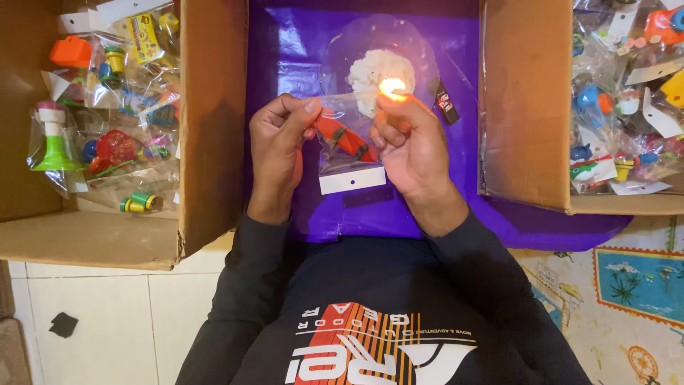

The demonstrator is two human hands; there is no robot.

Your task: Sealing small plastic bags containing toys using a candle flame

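Observation:
My left hand (279,153) and my right hand (412,146) together hold a small clear plastic bag (347,153) with an orange toy (343,138) inside and a white card strip at its lower end. Each hand pinches one upper corner of the bag. The bag's top edge is at a small bright flame (391,87) by my right fingertips. Behind the flame lies a lump of white wax (377,71) on a clear plate. Everything is over a purple plastic sheet (285,50).
An open cardboard box (214,121) on the left holds several bagged plastic toys, among them a green and white horn (51,142). A second cardboard box (524,107) on the right is full of bagged toys too. A patterned mat (627,285) lies at lower right, white tiles at lower left.

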